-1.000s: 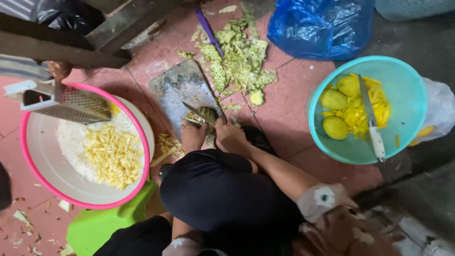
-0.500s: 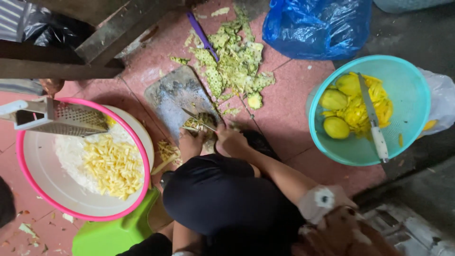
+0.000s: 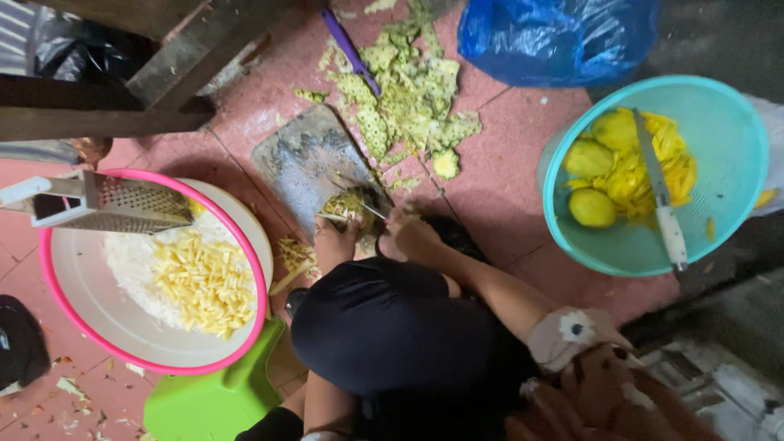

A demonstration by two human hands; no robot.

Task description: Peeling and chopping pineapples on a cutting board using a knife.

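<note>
My left hand (image 3: 331, 245) grips a small green-yellow piece of fruit (image 3: 347, 204) at the near edge of a grey cutting board (image 3: 306, 163) on the red tiled floor. To its right, my right hand (image 3: 412, 233) holds a thin knife (image 3: 369, 209) with the blade against that piece. My knee in black cloth (image 3: 392, 327) is just below both hands. A heap of green peelings (image 3: 408, 98) lies beyond the board.
A pink-rimmed basin (image 3: 98, 327) at the left holds yellow strips (image 3: 204, 282), white shreds and a metal grater (image 3: 114, 204). At the right, a teal basket (image 3: 727, 122) contains peeled yellow fruit and a knife (image 3: 661, 196). Also visible: purple-handled knife (image 3: 347, 37), blue bag (image 3: 555, 37), green stool (image 3: 212, 400), wooden beams (image 3: 98, 118).
Both hands stay on the fruit piece at the board's near edge, with small shifts. The view has drifted slightly.
</note>
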